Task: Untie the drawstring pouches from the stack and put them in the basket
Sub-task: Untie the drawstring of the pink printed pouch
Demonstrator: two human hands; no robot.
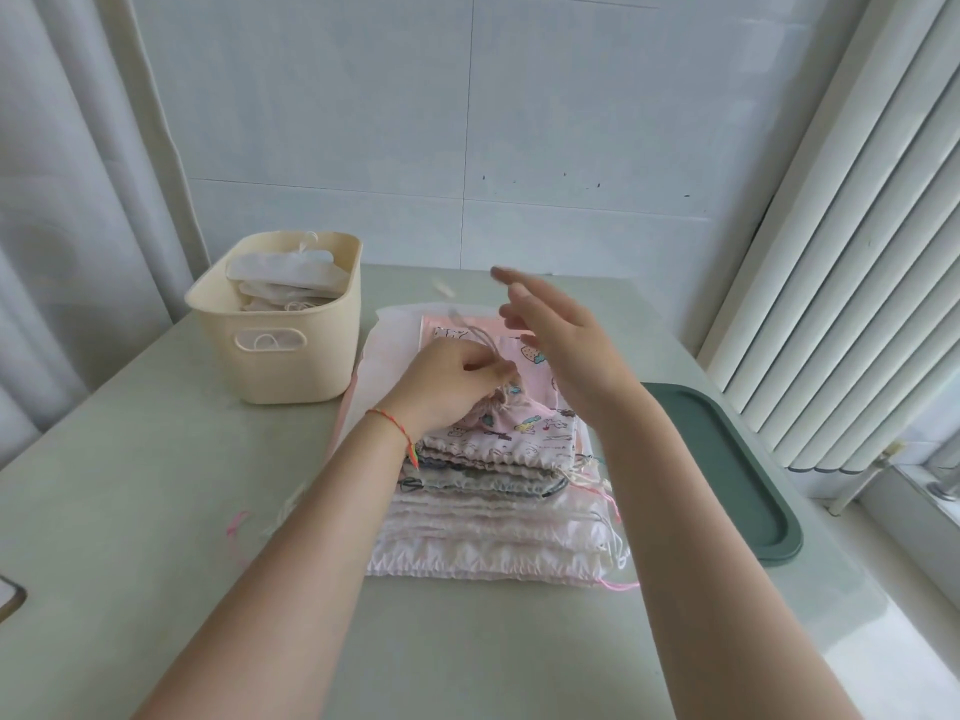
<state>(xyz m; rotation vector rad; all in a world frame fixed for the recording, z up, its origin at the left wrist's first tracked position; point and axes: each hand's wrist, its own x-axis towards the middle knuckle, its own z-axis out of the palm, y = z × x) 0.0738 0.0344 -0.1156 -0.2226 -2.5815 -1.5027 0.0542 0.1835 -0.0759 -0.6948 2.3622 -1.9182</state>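
Nearest, at the frame's centre, a stack (493, 532) of flat fabric pouches lies on a smooth pale-green table (156, 485), their gathered tops ruffled toward the lower edge and thin cords trailing at the right; the lower ones are glossy white and pink, the upper ones printed with small cartoon figures. On top, the left hand (447, 381), a red string at its wrist, pinches the puckered neck of a pink printed pouch (524, 423), a pale cord (480, 337) rising from its fingers; just right, the right hand (556, 335) hovers above the stack with fingers spread and blurred, holding nothing. At right sits a dark green, round-cornered tray (737, 480); farther, upper left, a cream plastic basket (291, 356) with a slot handle holds whitish pouches.
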